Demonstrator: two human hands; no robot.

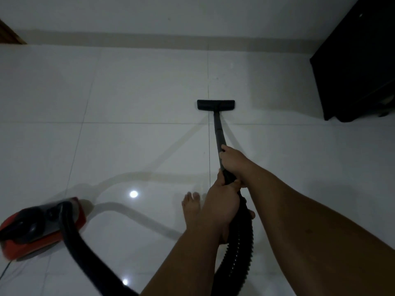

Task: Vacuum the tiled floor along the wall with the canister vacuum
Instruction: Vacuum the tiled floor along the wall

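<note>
A black vacuum wand (218, 129) slants down to a flat black floor head (215, 104) resting on the white tiled floor (139, 92), some way short of the wall skirting (149, 40). My right hand (233, 161) is shut on the wand higher up. My left hand (222, 199) grips the handle end just below it, where the ribbed black hose (239, 253) begins. The hose loops back to the red and black canister vacuum (38, 229) at the lower left.
A dark cabinet (359, 71) stands at the right against the wall. A wooden edge (10, 35) shows at the far left by the skirting. My bare foot (192, 212) is on the tiles beneath my hands. A thin cord (5, 270) trails from the canister.
</note>
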